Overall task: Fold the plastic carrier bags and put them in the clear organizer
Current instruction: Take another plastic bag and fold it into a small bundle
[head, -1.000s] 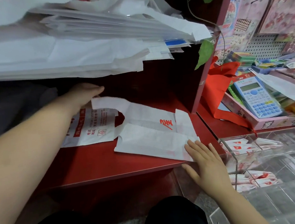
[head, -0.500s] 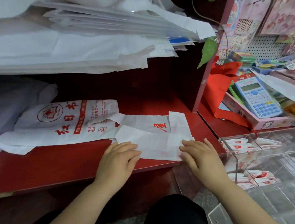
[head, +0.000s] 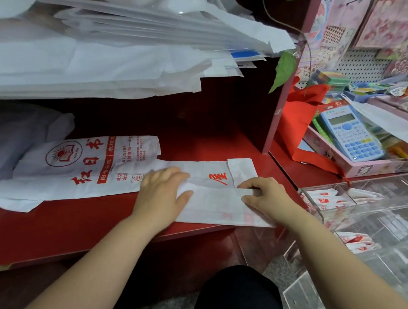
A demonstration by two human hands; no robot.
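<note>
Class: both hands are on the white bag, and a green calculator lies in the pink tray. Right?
No. The head view shows the calculator is blue, not green. It lies in the pink tray, and the left hand and right hand are on the white bag.

The left hand (head: 162,195) is no longer stretched out to the far printed end of the carrier bag (head: 214,202). It is drawn back and laid flat on the folded part, a little farther up the bag than half a second ago. The right hand (head: 265,195), laid flat on the bag's near right corner before, is now curled, and the edge of the fold is pinched between thumb and forefinger. The printed end, bunched and partly covered a second ago, is spread out leftward and seen in full.
</note>
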